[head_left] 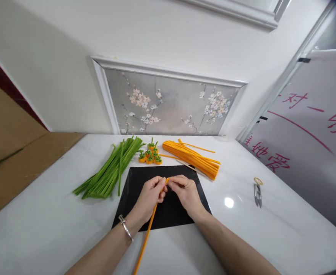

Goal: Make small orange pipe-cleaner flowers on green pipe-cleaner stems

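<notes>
An orange pipe cleaner [147,236] runs up from the bottom of the head view into my left hand [150,196], whose fingers are closed round it. Its upper end shows between my two hands and looks bent or curled. My right hand [186,191] pinches that same end with thumb and forefinger. Both hands are over a black mat [173,219]. Just behind them sits a small cluster of finished-looking orange pieces with green tops [150,154]. Part of the pipe cleaner is hidden inside my left fingers.
A bundle of green pipe cleaners [107,175] lies on the left of the white table [56,225]. At the back right is an orange bundle [193,156], with a thin pale stick [199,170] beside it. Small metal snips [258,194] lie farther right. Cardboard [27,164] borders the left side.
</notes>
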Available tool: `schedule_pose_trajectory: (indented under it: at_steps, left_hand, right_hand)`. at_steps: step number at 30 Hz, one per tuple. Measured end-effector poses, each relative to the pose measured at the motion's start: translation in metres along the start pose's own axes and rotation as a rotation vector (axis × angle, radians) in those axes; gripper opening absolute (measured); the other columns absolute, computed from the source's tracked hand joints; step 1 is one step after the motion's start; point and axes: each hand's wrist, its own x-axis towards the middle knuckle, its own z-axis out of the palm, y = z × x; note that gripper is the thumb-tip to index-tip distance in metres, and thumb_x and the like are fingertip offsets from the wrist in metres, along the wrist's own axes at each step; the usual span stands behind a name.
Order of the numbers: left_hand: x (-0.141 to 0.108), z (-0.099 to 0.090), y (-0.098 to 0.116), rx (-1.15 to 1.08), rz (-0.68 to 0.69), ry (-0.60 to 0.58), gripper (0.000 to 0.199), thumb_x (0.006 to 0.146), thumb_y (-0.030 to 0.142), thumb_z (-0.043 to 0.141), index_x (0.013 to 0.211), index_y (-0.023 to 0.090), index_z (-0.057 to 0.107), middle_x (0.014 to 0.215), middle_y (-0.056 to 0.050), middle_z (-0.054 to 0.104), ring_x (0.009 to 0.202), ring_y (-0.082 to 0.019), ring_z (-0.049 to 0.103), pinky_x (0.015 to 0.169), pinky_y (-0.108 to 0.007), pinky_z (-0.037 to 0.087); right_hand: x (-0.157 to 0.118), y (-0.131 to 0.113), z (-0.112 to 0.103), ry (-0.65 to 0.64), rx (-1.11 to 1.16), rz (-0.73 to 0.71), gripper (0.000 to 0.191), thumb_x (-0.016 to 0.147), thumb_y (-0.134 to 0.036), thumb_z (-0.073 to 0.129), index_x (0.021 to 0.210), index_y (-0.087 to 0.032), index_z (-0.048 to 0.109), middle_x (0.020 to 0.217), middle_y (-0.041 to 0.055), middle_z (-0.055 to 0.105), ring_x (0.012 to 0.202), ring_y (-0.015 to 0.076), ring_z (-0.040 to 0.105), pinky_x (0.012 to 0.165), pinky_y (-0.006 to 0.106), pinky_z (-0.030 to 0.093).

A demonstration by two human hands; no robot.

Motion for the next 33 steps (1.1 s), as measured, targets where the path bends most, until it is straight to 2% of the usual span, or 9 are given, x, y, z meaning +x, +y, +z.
schedule_pose_trajectory:
  at_steps: [8, 10, 15, 18, 21, 26, 33]
  left_hand:
    - [0.005, -0.001, -0.002, -0.039, -0.029, -0.046, 0.034, 0.080, 0.044, 0.061, 0.065, 0.016, 0.046, 0.057, 0.005, 0.047, 0.040, -0.002, 0.029, 0.040, -0.016, 0.014]
    - [0.005, -0.002, -0.001, -0.051, -0.045, -0.053, 0.036, 0.079, 0.044, 0.060, 0.063, 0.016, 0.044, 0.055, 0.006, 0.045, 0.039, -0.001, 0.025, 0.039, -0.017, 0.013]
    - [0.005, -0.005, 0.000, -0.091, -0.098, -0.073, 0.037, 0.080, 0.043, 0.060, 0.061, 0.017, 0.043, 0.054, 0.007, 0.042, 0.037, -0.001, 0.023, 0.038, -0.018, 0.011]
    - [0.005, -0.007, 0.000, -0.115, -0.111, -0.106, 0.037, 0.083, 0.044, 0.056, 0.062, 0.016, 0.045, 0.055, 0.005, 0.044, 0.038, -0.002, 0.023, 0.038, -0.019, 0.013]
    - [0.004, -0.008, 0.001, -0.119, -0.071, -0.138, 0.035, 0.082, 0.043, 0.059, 0.065, 0.015, 0.050, 0.060, 0.003, 0.048, 0.041, -0.003, 0.029, 0.040, -0.019, 0.017]
    - [0.002, -0.010, 0.000, -0.100, 0.003, -0.168, 0.027, 0.081, 0.037, 0.063, 0.071, 0.014, 0.056, 0.068, 0.002, 0.052, 0.047, -0.004, 0.034, 0.043, -0.019, 0.023]
    - [0.002, -0.010, 0.002, -0.030, 0.028, -0.153, 0.028, 0.081, 0.039, 0.062, 0.070, 0.014, 0.058, 0.069, 0.000, 0.054, 0.047, -0.005, 0.034, 0.043, -0.019, 0.019]
  right_hand:
    - [0.000, -0.002, 0.000, 0.000, -0.101, -0.079, 0.016, 0.082, -0.019, 0.059, 0.081, -0.023, 0.074, 0.083, 0.0034, 0.068, 0.076, 0.0165, 0.064, 0.069, 0.027, 0.053]
    - [-0.001, -0.003, -0.002, -0.009, -0.213, -0.169, 0.020, 0.086, -0.017, 0.055, 0.084, -0.023, 0.074, 0.086, 0.0042, 0.069, 0.079, 0.0168, 0.064, 0.071, 0.027, 0.053]
    - [-0.004, -0.003, -0.010, -0.078, -0.664, -0.516, 0.035, 0.093, -0.011, 0.041, 0.102, -0.025, 0.072, 0.097, 0.0047, 0.071, 0.080, 0.0179, 0.061, 0.075, 0.031, 0.051]
    - [-0.005, -0.005, -0.012, -0.115, -0.822, -0.602, 0.037, 0.095, -0.010, 0.039, 0.106, -0.026, 0.071, 0.098, 0.0040, 0.071, 0.076, 0.0180, 0.058, 0.071, 0.031, 0.050]
    - [-0.005, -0.007, -0.012, -0.112, -0.884, -0.616, 0.036, 0.095, -0.010, 0.040, 0.107, -0.026, 0.070, 0.098, 0.0048, 0.071, 0.075, 0.0183, 0.057, 0.070, 0.031, 0.049]
    - [-0.003, -0.007, -0.013, -0.093, -0.814, -0.568, 0.036, 0.094, -0.009, 0.041, 0.106, -0.024, 0.071, 0.098, 0.0059, 0.070, 0.079, 0.0180, 0.059, 0.074, 0.031, 0.052]
    - [-0.003, -0.006, -0.017, -0.111, -0.691, -0.512, 0.035, 0.092, -0.008, 0.041, 0.107, -0.023, 0.070, 0.100, 0.0058, 0.070, 0.086, 0.0178, 0.063, 0.080, 0.030, 0.053]
